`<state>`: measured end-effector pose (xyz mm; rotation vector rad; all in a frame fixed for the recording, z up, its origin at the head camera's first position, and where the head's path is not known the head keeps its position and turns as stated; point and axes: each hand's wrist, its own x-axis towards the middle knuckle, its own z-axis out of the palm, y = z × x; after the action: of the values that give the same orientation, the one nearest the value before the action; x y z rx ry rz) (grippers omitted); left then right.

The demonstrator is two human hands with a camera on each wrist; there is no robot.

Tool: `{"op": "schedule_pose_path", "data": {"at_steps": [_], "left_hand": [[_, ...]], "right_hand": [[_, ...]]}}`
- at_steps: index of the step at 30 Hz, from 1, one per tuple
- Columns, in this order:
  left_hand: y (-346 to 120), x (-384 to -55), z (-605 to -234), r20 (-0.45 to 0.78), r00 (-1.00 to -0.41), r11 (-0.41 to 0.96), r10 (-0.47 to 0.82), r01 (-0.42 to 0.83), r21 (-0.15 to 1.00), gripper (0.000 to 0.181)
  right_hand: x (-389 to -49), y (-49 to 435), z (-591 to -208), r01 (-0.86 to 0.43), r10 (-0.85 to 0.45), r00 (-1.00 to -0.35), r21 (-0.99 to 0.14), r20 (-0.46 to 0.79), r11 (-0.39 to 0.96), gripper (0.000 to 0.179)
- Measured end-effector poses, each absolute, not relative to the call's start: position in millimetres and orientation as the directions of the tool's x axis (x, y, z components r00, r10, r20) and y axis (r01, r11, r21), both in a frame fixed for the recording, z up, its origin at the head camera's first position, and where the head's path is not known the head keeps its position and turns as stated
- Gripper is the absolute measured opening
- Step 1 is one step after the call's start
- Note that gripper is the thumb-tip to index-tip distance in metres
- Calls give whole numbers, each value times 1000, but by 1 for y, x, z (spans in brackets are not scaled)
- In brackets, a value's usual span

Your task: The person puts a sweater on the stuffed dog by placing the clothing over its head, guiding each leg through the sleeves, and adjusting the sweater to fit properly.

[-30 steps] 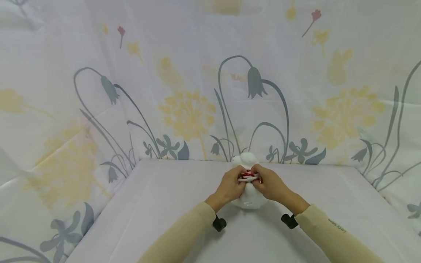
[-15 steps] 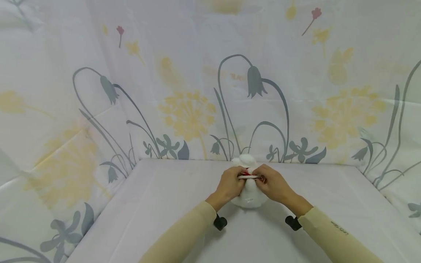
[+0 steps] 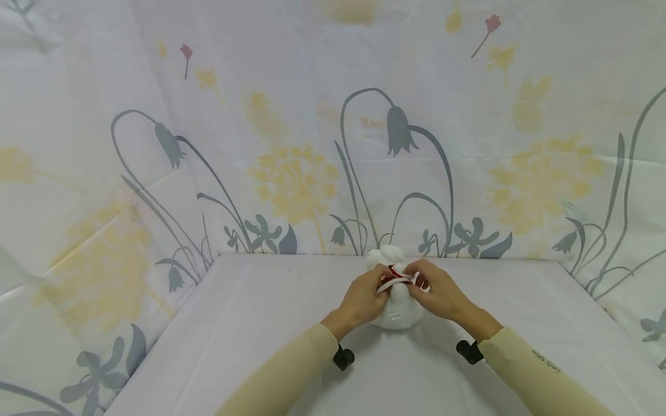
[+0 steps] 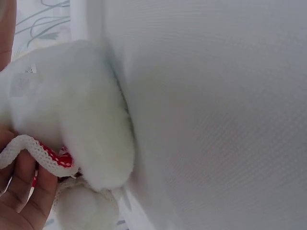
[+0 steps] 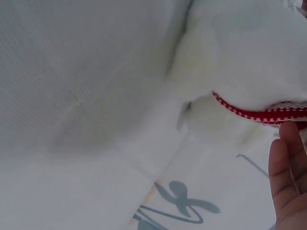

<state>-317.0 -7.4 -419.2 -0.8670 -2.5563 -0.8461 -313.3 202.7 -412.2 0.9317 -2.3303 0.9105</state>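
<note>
A white plush toy (image 3: 398,315) sits on the white table with a small label on the side facing me. Round its neck runs a red-and-white knitted scarf (image 4: 62,163). My left hand (image 3: 364,296) pinches the scarf at the toy's left, where its white edge arches up over the fingers (image 4: 41,191). On the right, my right hand (image 3: 437,292) holds the other side of the scarf between thumb and fingers. In the right wrist view the fingertips (image 5: 289,132) lie against the red band. The toy's face side is turned away from me.
The white tabletop (image 3: 270,323) ends at a back wall of flower-printed fabric (image 3: 302,115) just behind the toy. Similar fabric hangs at both sides. A black wrist camera (image 3: 343,357) juts from the left wrist, and another camera (image 3: 469,351) from the right.
My right hand has moved slightly right, away from the left hand. The scarf's white edge, flatter half a second ago, now slants and bows between the hands. The toy stays put.
</note>
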Motion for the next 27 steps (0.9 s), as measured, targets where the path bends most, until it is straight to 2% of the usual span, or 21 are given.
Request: {"op": "schedule_pose_path", "data": {"at_steps": [3,6,9,11,15,19,23,27], "left_hand": [[-6,-316,-418,450,-744,667,495,657,352,27],[-6,-314,-416,391,-727,707,565,670,226,35],[-7,-312,-413,333,-709,710,622,690,141,35],[-8,-312,-410,307,-699,702,646,702,122,29],[-7,-312,-407,288,-694,689,660,712,137,18],[-4,-313,-408,322,-728,683,606,683,260,16],[-2,-313,-409,357,-751,636,555,660,400,24],[-2,-313,-408,299,-743,628,599,667,400,43]], "right_hand": [[-315,204,-410,-724,-409,-667,-415,622,551,20],[-317,206,-405,-681,-372,-711,-453,596,575,14],[-320,208,-397,-621,-371,-772,-491,516,610,14],[-323,209,-390,-596,-414,-799,-486,436,639,19],[-326,210,-379,-603,-520,-797,-385,307,698,24],[-328,207,-374,-623,-547,-780,-302,303,722,19],[-329,206,-375,-636,-540,-768,-304,344,710,12],[-332,209,-378,-595,-487,-801,-382,348,707,13]]}}
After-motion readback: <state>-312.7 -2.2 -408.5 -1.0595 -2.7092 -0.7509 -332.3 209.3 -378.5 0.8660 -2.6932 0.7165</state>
